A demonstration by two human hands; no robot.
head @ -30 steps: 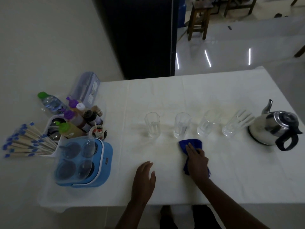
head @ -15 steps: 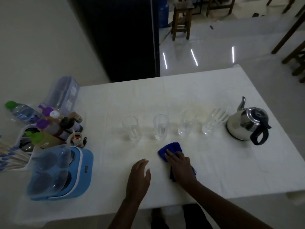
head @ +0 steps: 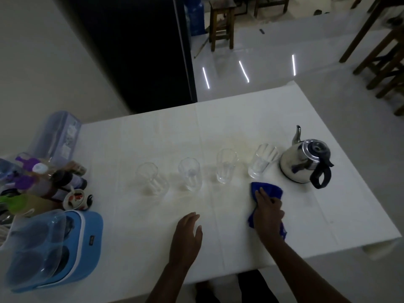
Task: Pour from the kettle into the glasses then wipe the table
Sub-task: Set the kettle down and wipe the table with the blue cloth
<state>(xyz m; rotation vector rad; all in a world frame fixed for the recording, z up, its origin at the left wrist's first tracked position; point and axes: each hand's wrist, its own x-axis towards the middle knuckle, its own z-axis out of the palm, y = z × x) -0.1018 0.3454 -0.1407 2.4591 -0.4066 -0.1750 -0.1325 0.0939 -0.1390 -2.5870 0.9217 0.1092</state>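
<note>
Several clear glasses [head: 226, 166] stand in a row across the middle of the white table [head: 240, 114]. A shiny steel kettle [head: 305, 164] with a black handle sits at the right end of the row, spout pointing away. My right hand [head: 267, 209] presses flat on a blue cloth [head: 269, 190] just in front of the rightmost glass [head: 261, 164] and left of the kettle. My left hand [head: 187, 237] rests palm down on the table near the front edge, fingers apart, holding nothing.
At the left stand a blue plastic cup holder [head: 54, 246], sauce bottles [head: 43, 182] with purple caps, a small bowl [head: 75, 199] and a clear box [head: 61, 134]. Wooden stools [head: 222, 25] and chairs [head: 384, 55] stand on the floor beyond the table.
My right hand has slid the blue cloth to the right, from in front of the second glass to in front of the rightmost one. The view has shifted left; my left hand stays put.
</note>
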